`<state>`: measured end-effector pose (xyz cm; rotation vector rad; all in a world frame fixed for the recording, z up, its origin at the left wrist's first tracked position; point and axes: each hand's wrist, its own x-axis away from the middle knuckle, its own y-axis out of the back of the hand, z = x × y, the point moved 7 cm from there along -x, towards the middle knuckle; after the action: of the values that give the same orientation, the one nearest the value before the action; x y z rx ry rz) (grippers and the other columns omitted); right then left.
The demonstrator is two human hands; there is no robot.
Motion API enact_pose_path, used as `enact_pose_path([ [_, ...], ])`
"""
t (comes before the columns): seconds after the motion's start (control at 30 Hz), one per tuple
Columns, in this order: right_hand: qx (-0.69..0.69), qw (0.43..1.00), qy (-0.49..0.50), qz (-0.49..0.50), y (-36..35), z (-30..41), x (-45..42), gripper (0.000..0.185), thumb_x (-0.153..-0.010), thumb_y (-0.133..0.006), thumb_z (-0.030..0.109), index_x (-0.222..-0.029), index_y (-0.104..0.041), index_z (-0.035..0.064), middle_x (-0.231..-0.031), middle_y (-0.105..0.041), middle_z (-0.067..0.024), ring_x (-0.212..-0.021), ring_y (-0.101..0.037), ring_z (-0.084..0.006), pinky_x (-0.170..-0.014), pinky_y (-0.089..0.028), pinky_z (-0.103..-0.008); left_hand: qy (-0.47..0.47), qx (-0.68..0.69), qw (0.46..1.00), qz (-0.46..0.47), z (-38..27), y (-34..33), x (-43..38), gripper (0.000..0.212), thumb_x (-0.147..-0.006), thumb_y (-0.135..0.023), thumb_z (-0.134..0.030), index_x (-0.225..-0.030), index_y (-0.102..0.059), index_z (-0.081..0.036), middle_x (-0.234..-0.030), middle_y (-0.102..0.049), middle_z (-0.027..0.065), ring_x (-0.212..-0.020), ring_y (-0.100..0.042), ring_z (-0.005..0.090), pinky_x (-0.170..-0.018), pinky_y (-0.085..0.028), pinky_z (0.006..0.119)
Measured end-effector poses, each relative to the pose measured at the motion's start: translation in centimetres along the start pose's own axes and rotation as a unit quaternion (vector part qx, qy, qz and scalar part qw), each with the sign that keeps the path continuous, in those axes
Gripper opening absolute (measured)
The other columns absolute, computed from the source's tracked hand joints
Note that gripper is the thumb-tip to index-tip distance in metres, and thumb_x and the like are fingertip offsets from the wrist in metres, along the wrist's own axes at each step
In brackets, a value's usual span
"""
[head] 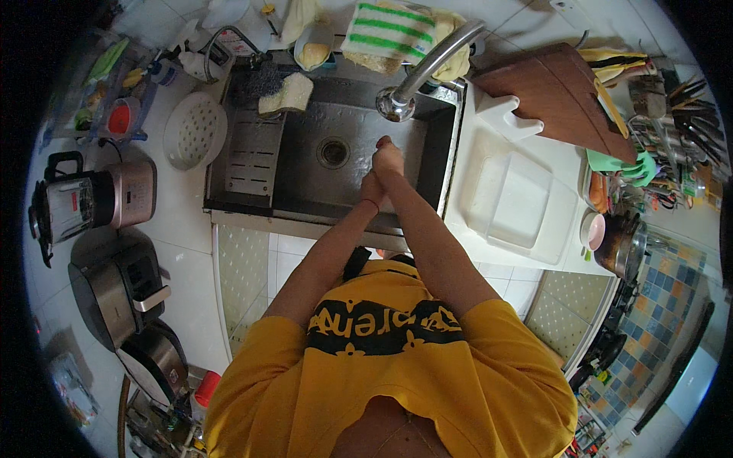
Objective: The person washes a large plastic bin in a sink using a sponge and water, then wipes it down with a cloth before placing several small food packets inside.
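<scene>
Both of my hands are together over the stainless steel sink (320,189), right of its drain (333,153) and below the end of the metal faucet (396,103). My left hand (372,186), with a thin red band at the wrist, lies against my right hand (388,160), which is the farther one. The overlap hides most of the fingers, so whether something small is between them cannot be told. A pale sponge (287,94) and a dark scouring pad (260,80) rest at the sink's back left, above a slotted metal tray (250,166).
Left of the sink stand a white colander (196,131), a blender (74,197) and dark appliances. At right are a clear plastic container (518,206), a brown cutting board (561,97), a pink bowl (592,231) and a pot (621,246). A striped cloth (389,31) hangs behind.
</scene>
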<state>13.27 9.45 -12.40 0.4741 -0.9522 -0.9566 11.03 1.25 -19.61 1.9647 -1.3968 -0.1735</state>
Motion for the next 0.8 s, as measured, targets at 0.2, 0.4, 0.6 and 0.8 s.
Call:
enact_pose_path([
  [0.2,0.102,0.991,0.049,-0.07,-0.1,0.5,1.6,0.039,-0.087,-0.036,0.037,-0.107,-0.052,0.0072,-0.099,-0.057,-0.0234,-0.099,-0.053,-0.037,-0.086,-0.039,-0.0438,0.01,-0.173,0.985,0.004,9.3,-2.3,-1.7,0.044,-0.073,-0.063,-0.035,-0.097,-0.054,0.0,-0.089,-0.061,0.0173,-0.086,-0.06,0.0316,-0.071,-0.048,0.04],
  [0.4,-0.155,0.933,-0.149,0.287,-2.2,-4.5,2.6,0.069,-0.079,-0.048,0.057,-0.115,-0.047,-0.0013,-0.107,-0.055,-0.0139,-0.095,-0.054,-0.0279,-0.086,-0.039,-0.0413,0.045,0.108,0.993,0.003,1.4,7.9,0.8,0.046,-0.08,-0.057,-0.04,-0.103,-0.046,-0.002,-0.09,-0.056,0.013,-0.087,-0.055,0.0295,-0.076,-0.043,0.04],
  [0.6,-0.283,0.913,0.073,0.286,1.8,-0.9,3.9,0.041,-0.08,-0.06,0.03,-0.105,-0.053,-0.002,-0.101,-0.055,-0.0101,-0.086,-0.054,-0.0146,-0.074,-0.044,-0.0269,0.131,0.573,0.807,-0.059,-0.5,7.4,3.9,0.028,-0.086,-0.053,-0.033,-0.098,-0.048,-0.008,-0.09,-0.052,0.0041,-0.087,-0.049,0.0206,-0.078,-0.04,0.035],
  [0.8,-0.255,0.91,0.285,0.156,6.8,-1.4,6.6,0.053,-0.075,-0.066,0.018,-0.114,-0.036,-0.0027,-0.094,-0.056,-0.0095,-0.085,-0.053,-0.0163,-0.073,-0.044,-0.0274,0.15,0.708,0.673,-0.155,-3.6,7.5,6.2,0.021,-0.089,-0.048,-0.021,-0.103,-0.052,-0.007,-0.1,-0.054,0.0055,-0.089,-0.052,0.0196,-0.077,-0.043,0.033],
])
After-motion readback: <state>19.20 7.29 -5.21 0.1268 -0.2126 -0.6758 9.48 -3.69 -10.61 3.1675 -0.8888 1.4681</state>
